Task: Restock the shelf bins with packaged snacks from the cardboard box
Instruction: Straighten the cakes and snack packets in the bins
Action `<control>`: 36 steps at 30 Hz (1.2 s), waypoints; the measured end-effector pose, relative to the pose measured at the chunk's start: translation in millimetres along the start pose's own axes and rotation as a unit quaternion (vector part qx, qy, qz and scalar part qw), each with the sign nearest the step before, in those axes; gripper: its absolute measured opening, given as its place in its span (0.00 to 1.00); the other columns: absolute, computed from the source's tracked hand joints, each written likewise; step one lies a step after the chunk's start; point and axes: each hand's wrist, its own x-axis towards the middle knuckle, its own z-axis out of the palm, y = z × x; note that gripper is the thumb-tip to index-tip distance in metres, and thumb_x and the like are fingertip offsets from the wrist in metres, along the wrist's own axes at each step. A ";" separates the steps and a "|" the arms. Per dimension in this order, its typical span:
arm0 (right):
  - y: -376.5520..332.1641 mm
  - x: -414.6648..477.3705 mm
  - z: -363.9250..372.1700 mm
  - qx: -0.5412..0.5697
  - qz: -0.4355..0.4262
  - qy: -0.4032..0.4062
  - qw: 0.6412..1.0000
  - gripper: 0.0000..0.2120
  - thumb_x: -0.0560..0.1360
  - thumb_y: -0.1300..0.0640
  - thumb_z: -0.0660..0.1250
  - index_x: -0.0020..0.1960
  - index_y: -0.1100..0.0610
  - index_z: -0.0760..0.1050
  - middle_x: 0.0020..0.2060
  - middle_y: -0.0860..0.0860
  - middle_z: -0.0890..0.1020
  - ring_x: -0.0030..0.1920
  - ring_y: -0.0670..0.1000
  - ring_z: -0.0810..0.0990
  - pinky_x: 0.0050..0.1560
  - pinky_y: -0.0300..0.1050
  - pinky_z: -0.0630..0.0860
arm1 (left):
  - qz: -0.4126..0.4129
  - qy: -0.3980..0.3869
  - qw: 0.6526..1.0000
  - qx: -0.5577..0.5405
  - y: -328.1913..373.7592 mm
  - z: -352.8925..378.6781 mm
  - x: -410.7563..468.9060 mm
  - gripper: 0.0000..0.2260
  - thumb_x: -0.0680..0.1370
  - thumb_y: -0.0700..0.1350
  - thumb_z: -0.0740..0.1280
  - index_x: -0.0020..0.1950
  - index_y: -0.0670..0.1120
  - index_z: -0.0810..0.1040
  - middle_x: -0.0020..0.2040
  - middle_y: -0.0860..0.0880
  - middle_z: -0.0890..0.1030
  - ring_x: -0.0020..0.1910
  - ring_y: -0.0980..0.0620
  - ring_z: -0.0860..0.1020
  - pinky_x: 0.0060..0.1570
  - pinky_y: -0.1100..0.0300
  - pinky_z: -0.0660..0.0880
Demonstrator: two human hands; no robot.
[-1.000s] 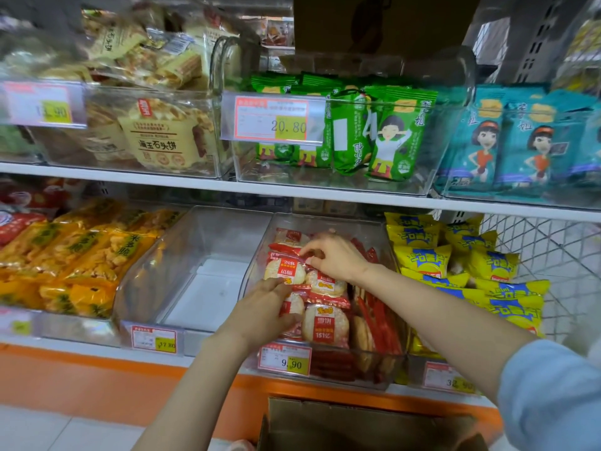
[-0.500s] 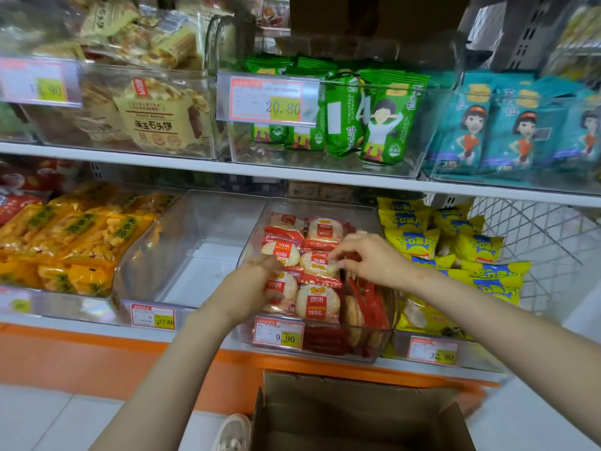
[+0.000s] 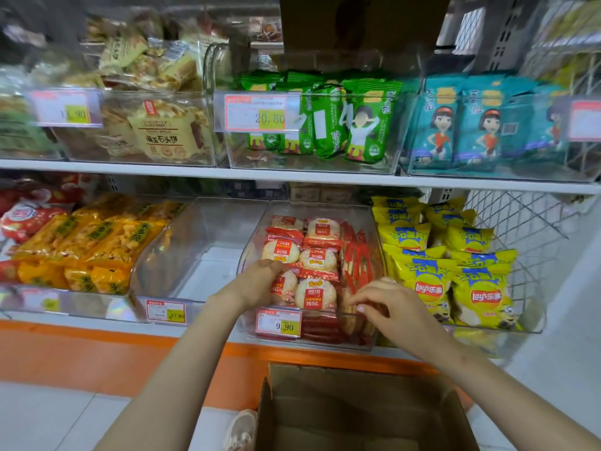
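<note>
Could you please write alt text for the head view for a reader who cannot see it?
A left hand and a right hand grip red cracker packs in a clear shelf bin; an open cardboard box sits below.

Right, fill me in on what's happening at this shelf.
A person is restocking the clear bin of rice cracker packs. The left hand holds a pack at the bin's front left, while the right hand has its fingers pinching the upright packs at the front right. The cardboard box sits open on the floor just below.
</note>
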 end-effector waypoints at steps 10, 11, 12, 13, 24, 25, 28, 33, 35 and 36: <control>-1.6 0.1 -7.4 0.017 0.002 0.009 1.000 0.10 0.75 0.62 0.66 0.50 0.51 0.83 0.44 0.38 0.78 0.49 0.40 0.75 0.55 0.41 0.72 | 0.024 0.113 0.993 0.008 -6.5 -4.1 -5.3 0.13 0.75 0.38 0.67 0.59 0.46 0.77 0.61 0.46 0.77 0.59 0.48 0.74 0.57 0.60 0.71; -1.0 0.7 -7.8 0.019 0.003 0.008 1.000 0.10 0.75 0.62 0.66 0.50 0.51 0.83 0.44 0.39 0.78 0.49 0.40 0.75 0.56 0.42 0.72 | 0.016 0.132 0.991 -0.003 -8.1 -4.9 -5.5 0.10 0.76 0.38 0.65 0.57 0.45 0.78 0.60 0.46 0.78 0.57 0.48 0.76 0.55 0.59 0.73; -0.5 1.2 -8.2 0.021 0.005 0.008 1.000 0.10 0.75 0.62 0.66 0.50 0.51 0.83 0.44 0.39 0.79 0.50 0.41 0.75 0.57 0.42 0.71 | 0.010 0.148 0.989 -0.013 -9.1 -5.4 -5.6 0.09 0.77 0.38 0.64 0.56 0.45 0.79 0.60 0.46 0.79 0.56 0.48 0.77 0.55 0.58 0.74; -0.1 1.7 -8.6 0.022 0.008 0.009 1.000 0.10 0.75 0.62 0.66 0.50 0.50 0.82 0.44 0.39 0.79 0.50 0.41 0.76 0.57 0.42 0.71 | 0.010 0.159 0.987 -0.017 -8.5 -6.0 -5.4 0.09 0.78 0.38 0.63 0.56 0.45 0.79 0.60 0.46 0.79 0.57 0.48 0.77 0.55 0.58 0.75; 11.4 4.6 -6.5 -0.103 -0.064 0.059 0.991 0.09 0.72 0.63 0.67 0.48 0.51 0.83 0.44 0.44 0.82 0.50 0.46 0.78 0.66 0.50 0.70 | 0.037 0.042 0.997 0.046 -6.3 7.0 -1.2 0.17 0.80 0.50 0.59 0.69 0.55 0.70 0.70 0.53 0.70 0.66 0.52 0.70 0.63 0.55 0.70; 14.7 4.3 -6.8 -0.124 -0.070 0.068 0.988 0.09 0.72 0.61 0.68 0.47 0.51 0.83 0.44 0.44 0.82 0.50 0.46 0.78 0.69 0.50 0.66 | 0.035 0.046 0.997 0.057 -7.2 7.5 -1.6 0.17 0.80 0.51 0.59 0.69 0.55 0.70 0.70 0.53 0.70 0.67 0.52 0.69 0.63 0.55 0.69; 25.5 2.4 -6.9 -0.163 -0.077 0.068 0.981 0.10 0.69 0.61 0.72 0.48 0.50 0.82 0.45 0.44 0.83 0.54 0.47 0.79 0.70 0.56 0.58 | 0.036 0.055 0.996 0.054 -5.4 9.9 -2.2 0.16 0.80 0.50 0.60 0.68 0.55 0.70 0.69 0.53 0.71 0.66 0.52 0.70 0.62 0.54 0.70; 31.8 1.7 -16.3 -0.131 -0.078 0.093 0.984 0.10 0.70 0.61 0.65 0.48 0.52 0.82 0.46 0.46 0.82 0.53 0.49 0.78 0.63 0.50 0.70 | 0.024 0.109 0.993 0.023 10.3 2.8 -6.0 0.14 0.78 0.47 0.62 0.65 0.53 0.73 0.65 0.53 0.73 0.62 0.52 0.73 0.58 0.56 0.73; 33.9 -1.1 -27.1 -0.109 -0.059 0.111 0.986 0.10 0.71 0.62 0.64 0.48 0.54 0.82 0.46 0.47 0.82 0.50 0.49 0.78 0.54 0.43 0.73 | 0.026 0.164 0.986 0.004 24.1 -0.1 -7.8 0.13 0.79 0.47 0.62 0.63 0.51 0.74 0.63 0.52 0.74 0.60 0.51 0.73 0.55 0.57 0.73; 36.5 -3.2 -33.1 -0.102 -0.049 0.120 0.986 0.10 0.72 0.62 0.64 0.48 0.54 0.82 0.46 0.47 0.82 0.49 0.48 0.78 0.51 0.42 0.72 | 0.034 0.181 0.983 -0.016 32.6 0.4 -8.9 0.12 0.79 0.47 0.61 0.62 0.50 0.75 0.62 0.51 0.75 0.60 0.51 0.73 0.56 0.57 0.73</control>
